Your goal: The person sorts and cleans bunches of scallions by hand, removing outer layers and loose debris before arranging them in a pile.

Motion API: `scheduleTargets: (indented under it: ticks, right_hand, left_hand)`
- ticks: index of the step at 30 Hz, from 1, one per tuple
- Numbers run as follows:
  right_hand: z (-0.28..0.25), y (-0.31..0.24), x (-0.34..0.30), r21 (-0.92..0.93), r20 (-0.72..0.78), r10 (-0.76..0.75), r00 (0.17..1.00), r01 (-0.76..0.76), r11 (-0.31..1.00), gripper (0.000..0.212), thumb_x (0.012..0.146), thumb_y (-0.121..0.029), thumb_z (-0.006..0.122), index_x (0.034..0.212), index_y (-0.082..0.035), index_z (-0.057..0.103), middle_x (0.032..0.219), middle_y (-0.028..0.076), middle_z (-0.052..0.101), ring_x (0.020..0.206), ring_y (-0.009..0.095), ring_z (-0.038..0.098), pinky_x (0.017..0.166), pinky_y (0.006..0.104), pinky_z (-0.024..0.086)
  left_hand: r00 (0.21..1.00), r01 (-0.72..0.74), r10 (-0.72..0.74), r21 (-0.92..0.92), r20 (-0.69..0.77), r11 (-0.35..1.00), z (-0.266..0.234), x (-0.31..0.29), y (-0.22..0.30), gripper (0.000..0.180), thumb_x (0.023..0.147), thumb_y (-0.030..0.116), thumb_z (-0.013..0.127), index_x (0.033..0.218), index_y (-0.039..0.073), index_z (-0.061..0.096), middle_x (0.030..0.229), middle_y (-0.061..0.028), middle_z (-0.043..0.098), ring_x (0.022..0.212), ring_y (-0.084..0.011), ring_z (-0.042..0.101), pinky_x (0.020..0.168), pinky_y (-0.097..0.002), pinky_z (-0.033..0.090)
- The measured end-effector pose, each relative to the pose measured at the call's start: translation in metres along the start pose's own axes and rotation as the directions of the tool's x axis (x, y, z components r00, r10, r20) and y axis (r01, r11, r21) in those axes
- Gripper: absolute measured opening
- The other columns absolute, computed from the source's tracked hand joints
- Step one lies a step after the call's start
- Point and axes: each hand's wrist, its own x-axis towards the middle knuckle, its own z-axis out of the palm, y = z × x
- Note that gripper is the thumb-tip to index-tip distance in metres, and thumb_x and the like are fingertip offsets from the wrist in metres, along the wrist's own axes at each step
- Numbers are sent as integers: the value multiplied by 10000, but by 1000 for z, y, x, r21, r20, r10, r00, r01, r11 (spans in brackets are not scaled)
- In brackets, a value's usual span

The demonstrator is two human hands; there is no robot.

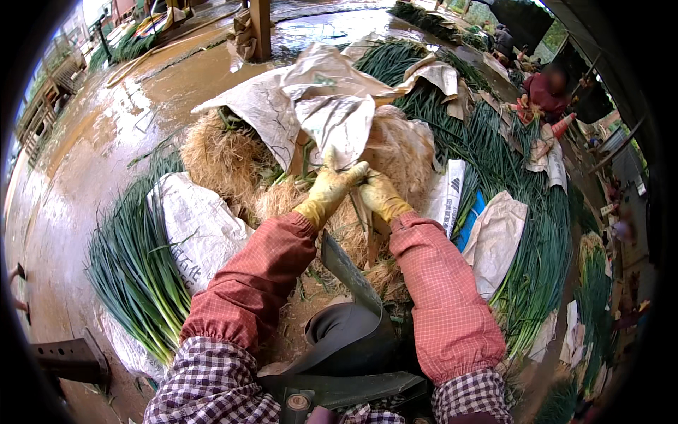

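I judge the work is about half done: my left hand (332, 185) and right hand (378, 192) both clasp one green onion bunch (357, 212), sorted bundles (134, 268) lie left of the grip, and a rooty heap (219, 159) waits beyond it.

So the whole setup sits on a wet, muddy brown floor (92, 162), shiny with puddles up toward the top. Right on it there's a big heap of green onions (134, 268) on the left, stalks fanned out, with a white sack (198, 226) laid over part of it. In the middle is a mound of pale, stringy onion roots (212, 155) topped with crumpled paper sacks (311, 92). Over on the right a long spread of more green stalks (537, 233) runs along the ground, with a few more sacks (498, 237) lying on it. A wooden post (260, 25) stands at the top.
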Motion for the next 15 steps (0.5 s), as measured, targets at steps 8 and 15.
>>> scheduleTargets:
  ticks: [8, 15]
  right_hand:
    - [-25, 75, -130, -679, 2, -161, 987, 120, 725, 279, 858, -73, 434, 1121, -49, 523, 1082, 158, 561, 1012, 276, 536, 868, 324, 409]
    - [-111, 58, -244, -846, -477, -297, 827, -341, 411, 373, 765, -125, 552, 1124, -41, 496, 1109, 156, 519, 1014, 289, 508, 870, 347, 411]
  left_hand:
    - [907, 366, -372, -72, -197, 928, -90, 93, -80, 118, 676, 49, 623, 788, 23, 599, 709, -60, 568, 580, -167, 521, 506, -273, 429]
    - [801, -337, 526, 510, -288, 792, -130, 194, 25, 219, 787, 119, 576, 980, 14, 576, 892, -48, 618, 777, -140, 564, 713, -252, 443]
